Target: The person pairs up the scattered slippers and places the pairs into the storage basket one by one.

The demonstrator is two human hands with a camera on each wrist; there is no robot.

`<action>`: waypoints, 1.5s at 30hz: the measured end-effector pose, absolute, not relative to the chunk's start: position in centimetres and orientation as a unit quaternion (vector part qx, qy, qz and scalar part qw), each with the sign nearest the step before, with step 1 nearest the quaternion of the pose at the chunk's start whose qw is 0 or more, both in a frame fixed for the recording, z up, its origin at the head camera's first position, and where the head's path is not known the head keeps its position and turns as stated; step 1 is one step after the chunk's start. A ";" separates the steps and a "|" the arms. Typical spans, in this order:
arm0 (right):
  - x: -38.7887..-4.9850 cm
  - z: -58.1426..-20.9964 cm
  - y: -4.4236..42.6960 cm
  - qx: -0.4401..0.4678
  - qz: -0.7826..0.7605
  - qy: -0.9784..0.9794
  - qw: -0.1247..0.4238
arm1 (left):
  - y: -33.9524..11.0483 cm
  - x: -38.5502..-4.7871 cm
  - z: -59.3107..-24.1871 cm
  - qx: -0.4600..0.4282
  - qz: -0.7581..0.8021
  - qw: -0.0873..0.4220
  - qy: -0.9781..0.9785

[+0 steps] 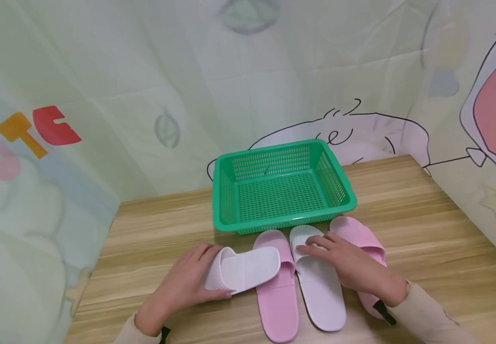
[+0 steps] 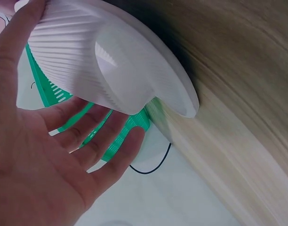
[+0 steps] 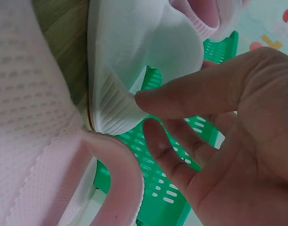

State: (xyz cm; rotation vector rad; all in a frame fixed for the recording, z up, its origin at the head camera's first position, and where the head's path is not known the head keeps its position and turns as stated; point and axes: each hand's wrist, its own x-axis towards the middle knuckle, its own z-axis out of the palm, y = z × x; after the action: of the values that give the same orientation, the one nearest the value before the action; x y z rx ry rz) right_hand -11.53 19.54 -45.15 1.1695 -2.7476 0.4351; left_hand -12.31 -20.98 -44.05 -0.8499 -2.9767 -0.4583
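In the head view my left hand (image 1: 189, 279) holds a white slipper (image 1: 256, 267) by its ribbed strap end, thumb on the near side and fingers on the far side. That slipper lies crosswise, its heel over a pink slipper (image 1: 278, 306). The left wrist view shows the ribbed strap (image 2: 64, 52) between thumb and fingers. My right hand (image 1: 344, 260) is over the strap of a second white slipper (image 1: 322, 296), fingers loosely extended. In the right wrist view the thumb is at the edge of this strap (image 3: 118, 103); other fingertips are partly hidden.
A green perforated basket (image 1: 282, 222) stands behind the slippers on the wooden table (image 1: 157, 234). Another pink slipper (image 1: 357, 234) lies to the right, partly under my right forearm. Printed cloth (image 1: 123, 110) hangs behind the table and at its sides.
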 end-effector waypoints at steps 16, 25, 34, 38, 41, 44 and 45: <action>-12.2 -45.6 19.7 0.421 0.041 -0.903 0.083 | -21.0 -12.3 -44.2 -0.271 -0.147 0.007 -0.951; -12.4 -46.2 19.4 0.425 0.028 -0.899 0.106 | -21.0 -12.3 -44.1 -0.272 -0.149 -0.003 -0.951; -12.6 -46.2 19.4 0.426 0.033 -0.897 0.116 | -21.2 -12.4 -44.1 -0.274 -0.152 -0.001 -0.950; -12.5 -46.1 19.5 0.422 0.039 -0.898 0.115 | -21.2 -12.4 -44.2 -0.275 -0.152 -0.001 -0.949; -12.4 -45.9 19.5 0.418 0.041 -0.901 0.110 | -21.1 -12.3 -44.3 -0.280 -0.152 0.002 -0.948; -12.2 -45.7 19.6 0.412 0.047 -0.904 0.105 | -21.1 -12.2 -44.3 -0.285 -0.151 0.007 -0.947; -12.2 -45.7 19.6 0.410 0.049 -0.905 0.104 | -21.1 -12.1 -44.3 -0.285 -0.151 0.008 -0.946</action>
State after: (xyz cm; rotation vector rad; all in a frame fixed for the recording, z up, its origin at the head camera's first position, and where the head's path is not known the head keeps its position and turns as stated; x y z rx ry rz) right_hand -12.19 19.60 -45.66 1.2093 -2.6694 0.1434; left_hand -12.12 -21.08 -44.28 -0.8919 -2.9582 -0.4717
